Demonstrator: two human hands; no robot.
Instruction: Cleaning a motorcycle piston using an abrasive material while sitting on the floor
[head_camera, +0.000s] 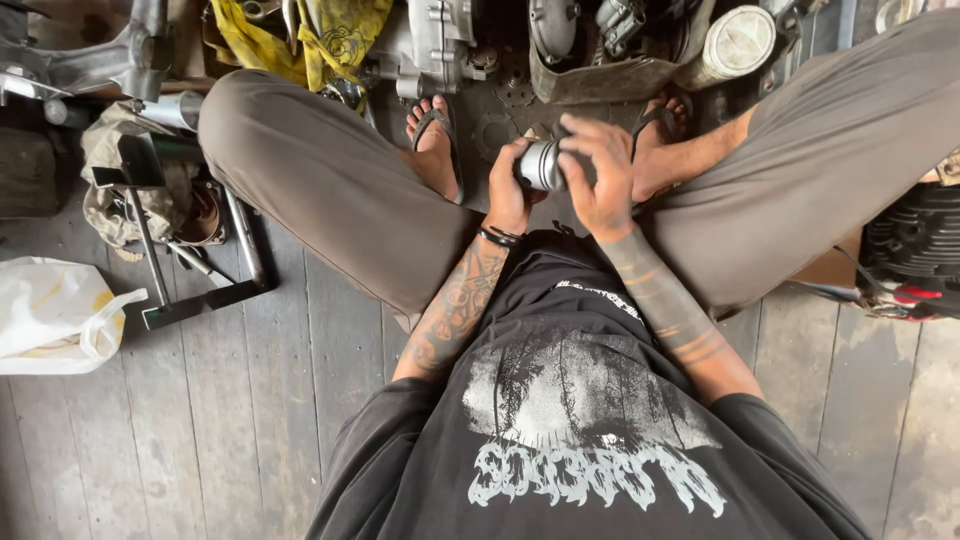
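A small grey metal cylinder (541, 164), ribbed round its side like an engine piston, sits just above the middle of the frame, held between both hands over the person's lap. The left hand (508, 190) cups it from below and behind, fingers curled round it; the right hand (600, 172) lies over its top and right side, fingertips pressed on it. Below it, toward the upper frame, are two sandalled feet (436, 145) on the dark plank floor (250, 420), with engine parts (440, 45) and a yellow cloth (320, 35) along the top edge. A white plastic bag (55, 315) lies at the left, a finned black engine block (915, 240) at the right. The likely risk: the smooth, possibly oily metal could slip from the fingers and drop onto the feet or the hard parts below, denting it.
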